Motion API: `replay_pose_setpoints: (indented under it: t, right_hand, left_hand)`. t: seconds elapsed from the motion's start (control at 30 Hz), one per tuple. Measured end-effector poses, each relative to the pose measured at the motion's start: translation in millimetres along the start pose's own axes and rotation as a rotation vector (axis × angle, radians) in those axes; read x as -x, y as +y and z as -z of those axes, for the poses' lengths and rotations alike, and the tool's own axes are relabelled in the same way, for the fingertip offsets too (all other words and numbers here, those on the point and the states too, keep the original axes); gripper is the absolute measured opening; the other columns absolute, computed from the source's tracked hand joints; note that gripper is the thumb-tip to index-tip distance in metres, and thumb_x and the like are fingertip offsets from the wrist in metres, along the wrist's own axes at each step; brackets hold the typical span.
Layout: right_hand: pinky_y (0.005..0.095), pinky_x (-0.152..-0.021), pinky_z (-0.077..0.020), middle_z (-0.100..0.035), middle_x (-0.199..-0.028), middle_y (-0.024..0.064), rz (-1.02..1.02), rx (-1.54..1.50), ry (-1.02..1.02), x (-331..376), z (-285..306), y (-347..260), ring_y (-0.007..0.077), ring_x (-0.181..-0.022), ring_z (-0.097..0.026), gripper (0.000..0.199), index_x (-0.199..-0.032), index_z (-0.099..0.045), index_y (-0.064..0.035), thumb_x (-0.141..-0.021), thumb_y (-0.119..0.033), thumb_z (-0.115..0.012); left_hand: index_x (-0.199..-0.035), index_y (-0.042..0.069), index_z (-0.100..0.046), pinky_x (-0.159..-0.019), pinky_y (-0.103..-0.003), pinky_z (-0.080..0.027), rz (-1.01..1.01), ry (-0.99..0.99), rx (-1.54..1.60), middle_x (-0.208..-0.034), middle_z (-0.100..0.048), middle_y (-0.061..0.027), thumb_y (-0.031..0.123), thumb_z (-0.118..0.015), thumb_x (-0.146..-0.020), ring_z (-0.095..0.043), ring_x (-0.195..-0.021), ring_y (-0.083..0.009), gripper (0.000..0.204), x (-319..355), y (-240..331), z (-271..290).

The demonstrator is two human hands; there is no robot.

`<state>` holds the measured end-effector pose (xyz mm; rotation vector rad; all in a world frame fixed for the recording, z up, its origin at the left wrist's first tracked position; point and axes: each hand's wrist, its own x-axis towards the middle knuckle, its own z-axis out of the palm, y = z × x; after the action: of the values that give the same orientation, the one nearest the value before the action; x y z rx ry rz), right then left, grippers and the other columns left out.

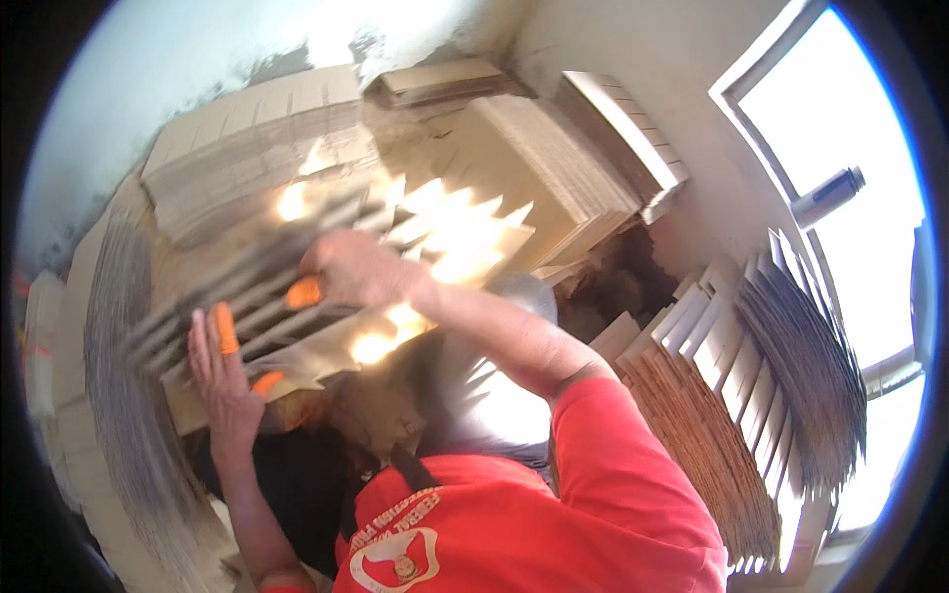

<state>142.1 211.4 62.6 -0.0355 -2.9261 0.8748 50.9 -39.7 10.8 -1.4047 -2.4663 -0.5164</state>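
Observation:
A cardboard divider grid (269, 318) of slotted, interlocking strips lies in front of me, blurred by motion on its far side. My left hand (227, 385) rests on its near left part, fingers stretched out and the thumb apart at the near edge. Orange finger covers show on one finger and the thumb. Over the middle of the grid, my right hand (361, 272) is curled with its fingers closed on a cardboard strip. It also wears an orange cover, and its fingertips are partly smeared. Sunlit strip ends (465, 232) stick up to the right of this hand.
Stacked cardboard strips (252, 124) stand at the far left, with another stack (539, 178) at the far right. More cardboard sheets (133, 366) line the left side. Bundled strips (712, 425) lean at the right, below a bright window (860, 188).

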Motion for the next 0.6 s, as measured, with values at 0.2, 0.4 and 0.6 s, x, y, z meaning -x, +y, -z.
replay_pose_setpoints:
  t: [0.2,0.4,0.6]
  right_hand:
    - [0.0468,-0.087,-0.0518,-0.063,-0.115,0.0223,0.174,0.413,0.148,11,-26,1,0.0386,-0.115,-0.058,0.037,-0.108,-0.066,0.0026,-0.077,-0.018,-0.068]
    - [0.0567,-0.093,-0.0385,-0.063,-0.107,0.017,-0.084,0.287,0.201,-7,-26,76,0.0368,-0.105,-0.056,0.062,-0.109,-0.062,0.0008,-0.083,-0.056,-0.065]
    - [0.0447,-0.066,-0.0494,-0.063,-0.072,0.017,0.072,0.289,0.264,45,-52,39,0.0324,-0.082,-0.064,0.057,-0.106,-0.062,-0.0021,-0.086,-0.055,-0.062]
  left_hand:
    - [-0.156,0.01,-0.021,-0.118,-0.049,-0.022,0.035,-0.141,0.053,-0.156,-0.03,-0.0211,0.02,-0.087,-0.059,-0.025,-0.145,-0.0376,0.117,-49,-23,-4]
    - [-0.155,0.011,-0.021,-0.117,-0.048,-0.025,-0.06,-0.229,-0.002,-0.15,-0.038,-0.0212,0.018,-0.084,-0.063,-0.032,-0.14,-0.0361,0.112,-84,-34,-27]
    - [-0.146,0.009,-0.044,-0.096,-0.047,-0.04,-0.105,-0.281,0.229,-0.119,-0.059,-0.0172,0.01,-0.08,-0.067,-0.051,-0.107,-0.0359,0.087,-57,-39,-6]
